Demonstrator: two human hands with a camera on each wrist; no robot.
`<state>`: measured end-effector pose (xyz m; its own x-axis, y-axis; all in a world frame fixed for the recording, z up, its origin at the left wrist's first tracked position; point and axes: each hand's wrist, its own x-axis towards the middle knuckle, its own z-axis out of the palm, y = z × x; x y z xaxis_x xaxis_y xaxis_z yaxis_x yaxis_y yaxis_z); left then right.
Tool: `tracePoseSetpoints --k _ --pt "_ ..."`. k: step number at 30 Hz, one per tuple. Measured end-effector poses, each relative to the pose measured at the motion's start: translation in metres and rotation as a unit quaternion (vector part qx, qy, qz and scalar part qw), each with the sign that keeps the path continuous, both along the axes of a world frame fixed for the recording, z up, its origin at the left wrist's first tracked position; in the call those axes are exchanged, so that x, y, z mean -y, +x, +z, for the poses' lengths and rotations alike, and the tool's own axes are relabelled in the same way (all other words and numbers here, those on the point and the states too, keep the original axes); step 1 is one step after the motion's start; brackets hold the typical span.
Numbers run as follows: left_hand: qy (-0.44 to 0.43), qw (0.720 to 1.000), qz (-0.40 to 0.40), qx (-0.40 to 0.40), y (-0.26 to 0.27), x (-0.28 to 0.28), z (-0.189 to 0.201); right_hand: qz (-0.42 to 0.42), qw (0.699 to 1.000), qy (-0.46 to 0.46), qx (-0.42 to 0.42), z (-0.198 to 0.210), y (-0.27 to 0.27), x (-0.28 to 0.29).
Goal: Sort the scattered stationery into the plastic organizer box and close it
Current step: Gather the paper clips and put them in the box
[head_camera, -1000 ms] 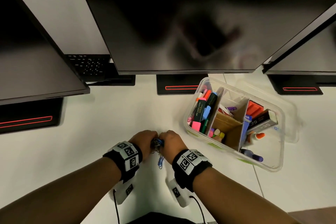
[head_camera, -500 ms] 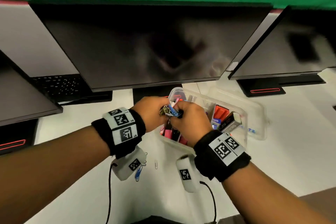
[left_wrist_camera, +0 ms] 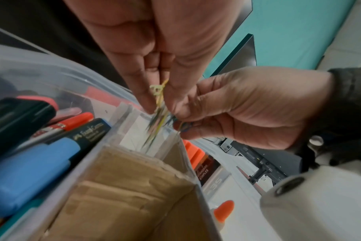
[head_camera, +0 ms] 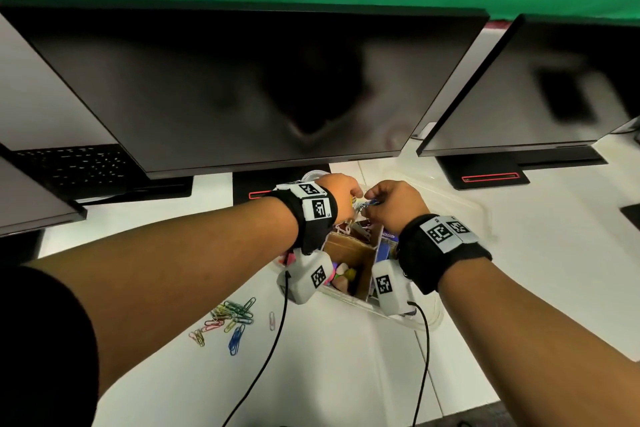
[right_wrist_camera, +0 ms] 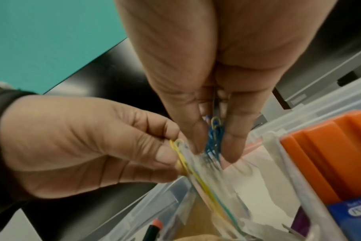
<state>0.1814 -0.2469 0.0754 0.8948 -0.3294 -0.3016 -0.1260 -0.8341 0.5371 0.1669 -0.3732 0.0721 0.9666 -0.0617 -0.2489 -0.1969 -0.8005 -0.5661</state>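
paper clips (right_wrist_camera: 213,140) | pinched by left hand (head_camera: 341,196), right hand (head_camera: 393,204) | above organizer box (left_wrist_camera: 52,68)

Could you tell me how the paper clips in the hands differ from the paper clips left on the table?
The held clips are pinched in bunches by the left hand and right hand, above the box; the table clips lie untouched beside it. The held clips hang bundled; the table clips are spread flat, one lying apart. Both sets are mixed colours, including blue and yellow.
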Motion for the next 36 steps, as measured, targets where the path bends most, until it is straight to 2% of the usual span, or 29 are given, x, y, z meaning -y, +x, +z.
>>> tracePoseSetpoints --k 2,4,6,8,11,14,17,21,24,28,31,36 --pt "-0.060 0.997 0.012 -0.044 0.000 -0.006 -0.005 0.004 1.000 -0.002 -0.022 -0.002 0.001 0.002" --pt "-0.090 0.995 0.032 -0.039 -0.002 -0.016 -0.006 0.004 1.000 -0.004 -0.026 -0.001 0.000 0.000" --pt "-0.156 0.985 0.060 -0.047 -0.009 -0.031 -0.004 0.004 1.000 0.014 -0.011 0.003 -0.004 -0.008" --pt "-0.169 0.981 0.080 -0.044 -0.015 -0.050 -0.001 0.022 0.999 0.049 0.008 0.009 -0.014 -0.023" --pt "-0.133 0.987 0.091 -0.015 -0.027 -0.085 -0.004 0.087 0.993 0.076 0.013 0.014 -0.034 -0.062" --pt "-0.091 0.990 0.110 -0.013 -0.040 -0.120 -0.014 0.168 0.984 0.056 0.019 0.014 -0.056 -0.102" --pt "0.003 0.996 0.093 -0.004 -0.057 -0.152 -0.031 0.275 0.961 -0.008 0.003 0.003 -0.079 -0.133" --pt "0.124 0.988 0.029 -0.091 -0.089 -0.184 -0.062 0.380 0.912 -0.120 -0.095 -0.043 -0.106 -0.151" --pt "0.180 0.972 0.002 -0.153 -0.111 -0.198 -0.088 0.345 0.905 -0.188 -0.166 -0.078 -0.113 -0.145" --pt "0.194 0.961 -0.010 -0.196 -0.127 -0.204 -0.111 0.249 0.920 -0.185 -0.240 -0.103 -0.113 -0.137" --pt "0.174 0.964 -0.001 -0.203 -0.133 -0.201 -0.123 0.226 0.930 -0.160 -0.240 -0.115 -0.115 -0.143" --pt "0.099 0.977 0.067 -0.175 -0.132 -0.189 -0.135 0.210 0.954 -0.087 -0.198 -0.125 -0.115 -0.166"
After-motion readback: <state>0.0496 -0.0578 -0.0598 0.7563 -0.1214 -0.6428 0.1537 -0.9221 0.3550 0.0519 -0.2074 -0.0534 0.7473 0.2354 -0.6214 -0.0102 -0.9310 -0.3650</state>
